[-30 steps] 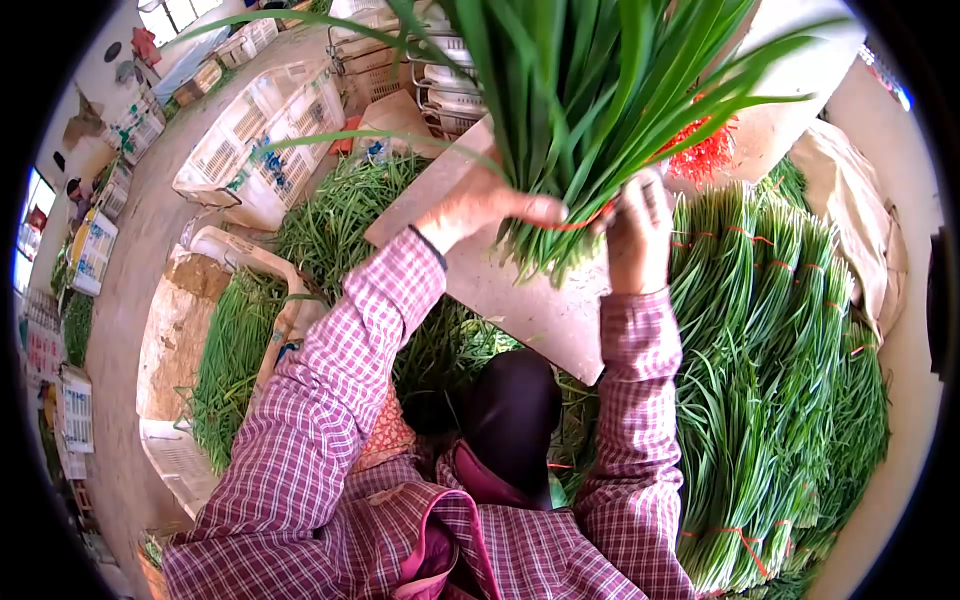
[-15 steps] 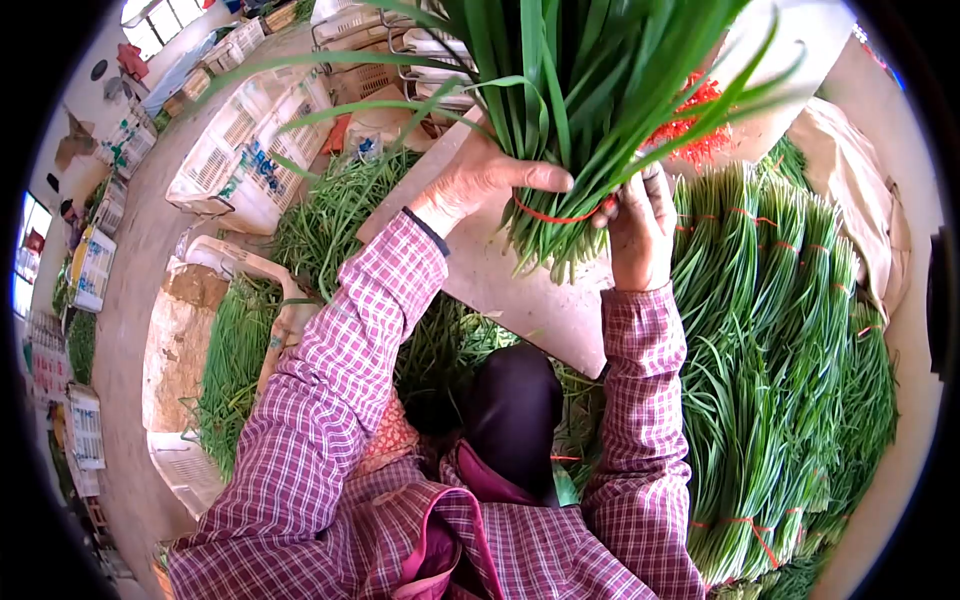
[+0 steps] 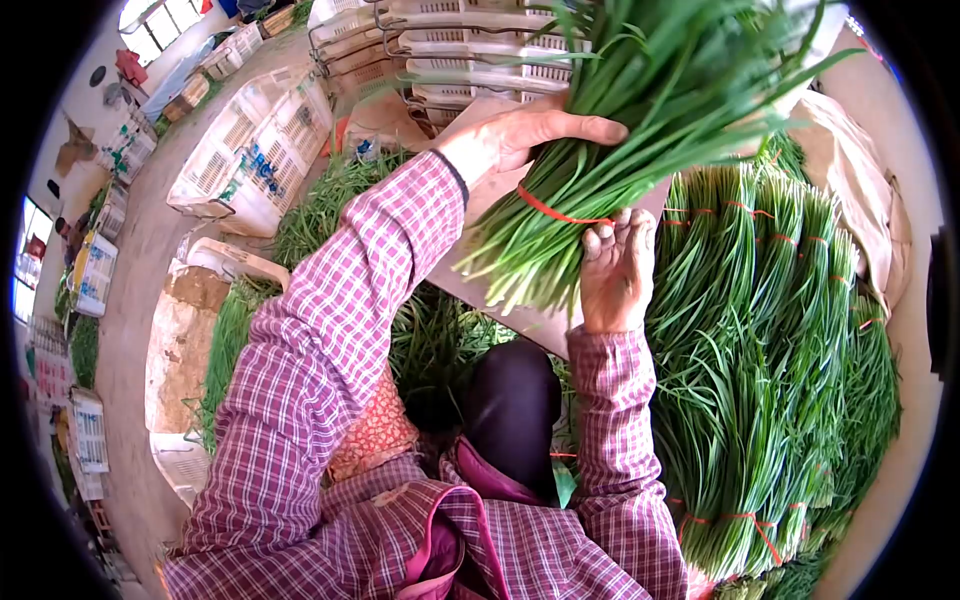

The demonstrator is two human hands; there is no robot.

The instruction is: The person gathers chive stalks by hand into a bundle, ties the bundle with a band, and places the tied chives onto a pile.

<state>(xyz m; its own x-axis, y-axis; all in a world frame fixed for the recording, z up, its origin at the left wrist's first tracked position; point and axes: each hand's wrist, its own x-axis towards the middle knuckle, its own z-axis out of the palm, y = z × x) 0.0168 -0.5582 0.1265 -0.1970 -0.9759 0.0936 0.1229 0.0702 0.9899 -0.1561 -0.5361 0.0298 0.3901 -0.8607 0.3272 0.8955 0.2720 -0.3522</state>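
A bunch of long, flat-leaved garlic chives (image 3: 680, 90) is held up in front of me, tilted, with its pale cut ends at the lower left. Around it near those ends runs a red tie (image 3: 550, 208). My left hand (image 3: 525, 130) grips the bunch above the tie, its thumb lying across the leaves. Below the bunch, my right hand (image 3: 618, 265) is closed at the tie's right end, fingertips pinched on it. Part of the left fingers is hidden behind the leaves.
Stacked tied chive bunches (image 3: 740, 350) lie on the right beside a beige cloth (image 3: 850, 165). A board (image 3: 540, 330) is under my hands. Loose chives (image 3: 320, 215), a white crate (image 3: 250, 150) and stacked white crates (image 3: 480, 50) stand left and ahead.
The bunch has tilted, its leaf tips swinging right and its cut ends left. My left hand has moved up and right; my right hand has come down and slightly left, still at the tie.
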